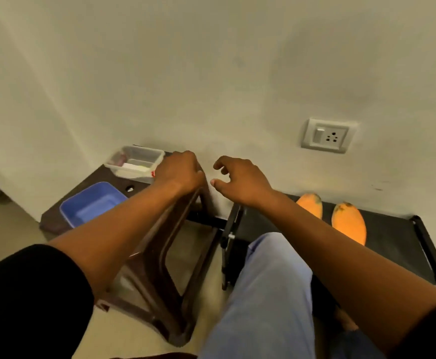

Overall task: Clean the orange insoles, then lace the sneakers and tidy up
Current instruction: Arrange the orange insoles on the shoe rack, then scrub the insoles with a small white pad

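Left hand (179, 173) grips stool (159, 255); right hand (240, 181) loose; forearm hides insoles' (349, 222) heels.

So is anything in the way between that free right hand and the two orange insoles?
Nothing visible blocks it. The right hand hovers empty, and the orange insoles lie uncovered on the black rack to its right. The left hand grips the brown stool.

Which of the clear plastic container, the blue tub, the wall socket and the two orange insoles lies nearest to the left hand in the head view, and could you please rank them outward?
From the left hand, gripping the brown stool's corner:
1. Clear plastic container, just left of it.
2. Blue tub, lower left on the stool.
3. Orange insoles, right, on the black rack.
4. Wall socket, upper right.
The last two are close to call.
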